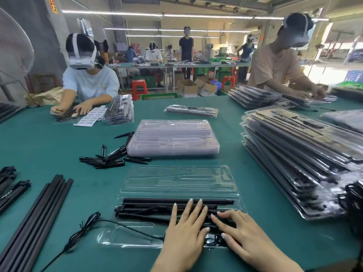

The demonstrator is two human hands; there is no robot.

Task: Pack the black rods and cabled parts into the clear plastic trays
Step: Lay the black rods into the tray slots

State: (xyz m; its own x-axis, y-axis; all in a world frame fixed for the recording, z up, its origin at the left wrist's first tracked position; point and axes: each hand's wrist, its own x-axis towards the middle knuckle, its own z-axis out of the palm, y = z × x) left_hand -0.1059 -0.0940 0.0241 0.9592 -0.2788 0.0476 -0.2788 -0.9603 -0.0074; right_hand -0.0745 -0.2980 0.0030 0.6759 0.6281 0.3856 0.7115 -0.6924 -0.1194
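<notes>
on the green table (pixel 59 138), nearest the camera, lies an open clear tray (pixel 176 185) with its lid half spread away from the person. black rods (pixel 157 208) lie lengthwise in the near half of the tray, side by side. the left hand (pixel 184 230) rests flat on the rods, fingers straight and spread, pressing down and gripping nothing. the right hand (pixel 239 234) lies just beside it, fingers extended and only lightly bent, fingertips touching the rods near the left fingertips; it holds nothing either. a thin black cable (pixel 86 230) runs from under the left hand out to the left across the table, with a bundled loop partway along, and a small coil of it shows between the two hands.

left of the tray, well apart, a bundle of long rods (pixel 39 216) lies slanted on the table. beyond the tray sits a stack of empty trays (pixel 172 137), with a loose heap of short black parts (pixel 112 158) just to its left. to the right rises a tall stack of packed trays (pixel 298 158). across the table two people (pixel 88 81) wearing headsets work at other stacks.
</notes>
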